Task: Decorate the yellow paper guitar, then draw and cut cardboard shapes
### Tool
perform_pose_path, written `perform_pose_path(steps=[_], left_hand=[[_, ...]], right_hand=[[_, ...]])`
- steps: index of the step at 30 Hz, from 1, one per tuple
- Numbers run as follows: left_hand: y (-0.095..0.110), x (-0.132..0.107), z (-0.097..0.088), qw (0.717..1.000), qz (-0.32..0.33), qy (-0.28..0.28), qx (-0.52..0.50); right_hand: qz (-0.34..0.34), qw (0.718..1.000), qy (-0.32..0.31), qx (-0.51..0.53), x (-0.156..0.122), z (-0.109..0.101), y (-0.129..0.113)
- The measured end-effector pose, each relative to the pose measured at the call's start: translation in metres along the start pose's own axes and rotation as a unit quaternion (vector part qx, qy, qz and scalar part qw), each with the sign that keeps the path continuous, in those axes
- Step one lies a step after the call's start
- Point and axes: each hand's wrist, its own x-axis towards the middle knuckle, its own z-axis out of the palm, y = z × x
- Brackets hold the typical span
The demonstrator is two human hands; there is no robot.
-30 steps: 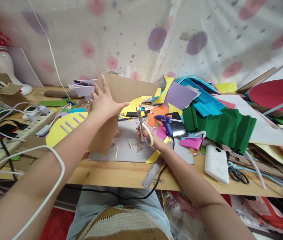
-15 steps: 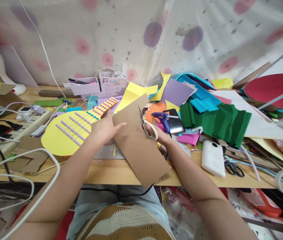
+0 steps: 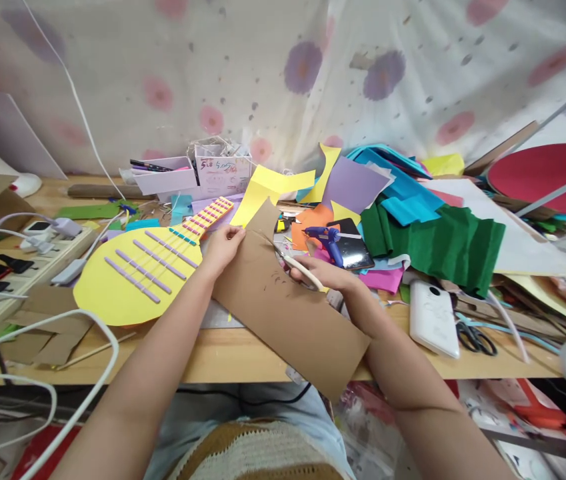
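Note:
My left hand (image 3: 223, 247) pinches the far left edge of a long brown cardboard sheet (image 3: 287, 313) that slants across the table edge toward my lap. Cream-handled scissors (image 3: 297, 264) are gripped in my right hand (image 3: 330, 275), their blades lying on the cardboard's upper part and pointing toward my left hand. A yellow paper guitar (image 3: 135, 280) with purple strips lies just left of my left hand.
A blue glue gun (image 3: 327, 238) and a black phone (image 3: 350, 245) lie behind my right hand. Piled coloured paper and green felt (image 3: 443, 243) fill the right side. A white device (image 3: 433, 318), dark scissors (image 3: 469, 335), cables and a power strip (image 3: 7, 267) sit around.
The cardboard came down from upright at the back to lie flat and slanted before me. My left hand slid to its far edge, and the scissors tilted down onto it.

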Motion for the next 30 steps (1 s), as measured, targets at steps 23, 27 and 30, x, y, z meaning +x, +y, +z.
perform_pose_path(steps=[23, 27, 30], left_hand=[[0.0, -0.02, -0.012, 0.999, 0.02, 0.013, 0.048], [-0.002, -0.021, -0.011, 0.998, 0.021, 0.016, 0.05], [-0.002, -0.02, -0.011, 0.998, 0.024, 0.017, 0.049]], right_hand=[[0.08, 0.993, -0.055, 0.072, 0.002, -0.002, -0.001], [0.077, 0.993, -0.038, 0.085, 0.005, -0.002, -0.003], [0.095, 0.991, -0.015, 0.098, 0.007, 0.0, -0.004]])
